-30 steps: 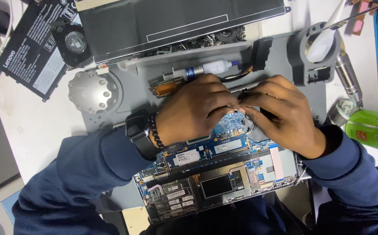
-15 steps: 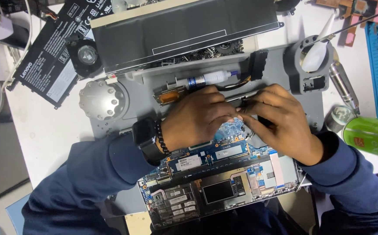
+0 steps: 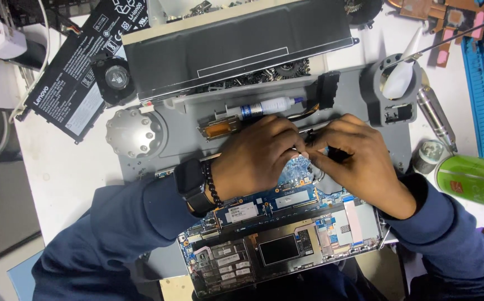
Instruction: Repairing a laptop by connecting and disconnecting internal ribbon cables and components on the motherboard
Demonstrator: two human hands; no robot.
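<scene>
laptop board (image 3: 264, 214) long axis left-right, left hand (image 3: 259, 159) and right hand (image 3: 359, 161) fingers pinching small part above it

You are working under bright, even light from overhead. The white table (image 3: 69, 173) is glaring almost to blankness left of the open laptop board (image 3: 275, 234). Your hands are casting only soft, short shadows onto that board. Detail is staying sharp there, softening slightly toward the frame edges.
</scene>
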